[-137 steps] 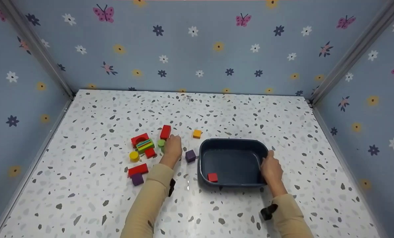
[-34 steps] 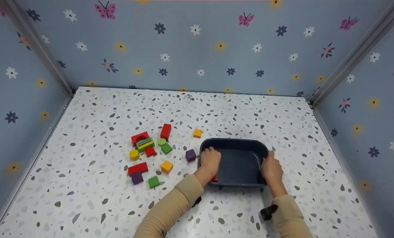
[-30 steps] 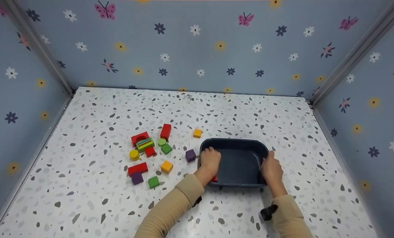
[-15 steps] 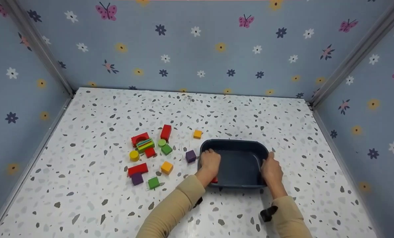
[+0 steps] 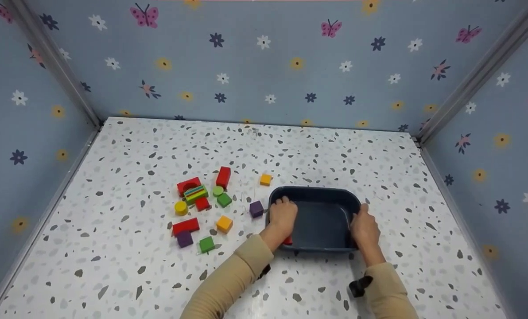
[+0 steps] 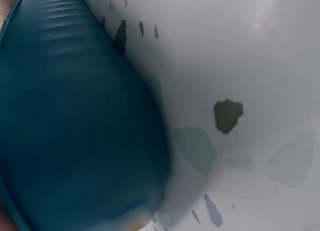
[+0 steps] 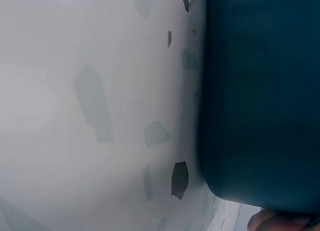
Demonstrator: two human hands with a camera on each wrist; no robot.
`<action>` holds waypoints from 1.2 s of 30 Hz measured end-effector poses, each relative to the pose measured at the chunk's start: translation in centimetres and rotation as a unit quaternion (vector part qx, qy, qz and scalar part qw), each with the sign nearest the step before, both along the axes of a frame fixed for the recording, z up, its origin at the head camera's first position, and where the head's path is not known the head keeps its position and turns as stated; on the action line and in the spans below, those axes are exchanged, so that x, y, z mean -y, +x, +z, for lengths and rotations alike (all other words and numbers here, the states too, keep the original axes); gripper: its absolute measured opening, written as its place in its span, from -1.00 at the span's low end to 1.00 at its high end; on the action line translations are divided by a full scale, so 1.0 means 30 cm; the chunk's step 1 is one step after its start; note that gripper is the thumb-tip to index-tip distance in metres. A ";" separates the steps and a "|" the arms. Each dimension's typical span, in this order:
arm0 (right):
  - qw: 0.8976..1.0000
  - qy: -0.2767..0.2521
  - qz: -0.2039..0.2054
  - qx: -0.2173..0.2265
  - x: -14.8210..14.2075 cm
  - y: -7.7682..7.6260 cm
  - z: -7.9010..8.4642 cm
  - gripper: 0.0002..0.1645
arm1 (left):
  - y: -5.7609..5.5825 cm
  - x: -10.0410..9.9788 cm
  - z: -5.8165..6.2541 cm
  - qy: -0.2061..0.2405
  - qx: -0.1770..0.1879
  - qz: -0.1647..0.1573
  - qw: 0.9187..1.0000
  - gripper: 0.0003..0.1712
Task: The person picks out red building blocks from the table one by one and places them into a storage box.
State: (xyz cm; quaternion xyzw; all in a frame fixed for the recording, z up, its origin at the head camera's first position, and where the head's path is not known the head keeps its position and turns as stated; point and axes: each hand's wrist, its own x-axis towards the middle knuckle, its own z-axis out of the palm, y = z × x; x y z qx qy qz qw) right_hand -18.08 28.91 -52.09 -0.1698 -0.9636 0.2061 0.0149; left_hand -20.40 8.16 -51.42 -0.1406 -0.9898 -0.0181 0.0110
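A dark blue rectangular bin [image 5: 324, 226] stands on the speckled tabletop, held from both sides. My left hand [image 5: 283, 218] grips its left side, curled over the wall. On the opposite side, my right hand [image 5: 365, 227] grips the right rim. Inside the bin, a red block [image 5: 288, 240] shows only in part beside the left hand. The left wrist view is largely filled by the bin's outer wall [image 6: 75, 116]. From the right wrist the bin's wall [image 7: 260, 101] also appears, with fingertips [image 7: 272, 221] at its lower edge.
Several blocks lie left of the bin, nearest a purple cube [image 5: 256, 209]. Around it are a yellow-orange cube [image 5: 224, 224], a small orange block [image 5: 265, 179], a green cube [image 5: 207, 244] and a red block [image 5: 223, 177]. A patterned back wall [image 5: 264, 66] bounds the table.
Since the oldest frame, my left hand has moved right from among the blocks to the bin's left side, uncovering several blocks. Over the last second both hands and the bin stay still.
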 end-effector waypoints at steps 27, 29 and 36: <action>1.000 -0.010 0.000 0.011 0.002 0.001 0.004 -0.73 | -0.023 0.139 0.112 0.134 -0.129 -0.029 0.982 -0.80; 1.000 -0.011 0.000 0.010 0.002 0.002 0.005 -0.73 | -0.031 0.153 0.118 0.144 -0.138 -0.028 0.980 -0.80; 1.000 -0.010 -0.002 0.010 0.003 0.000 0.002 -0.72 | -0.066 0.204 0.125 0.186 -0.166 -0.010 0.968 -0.85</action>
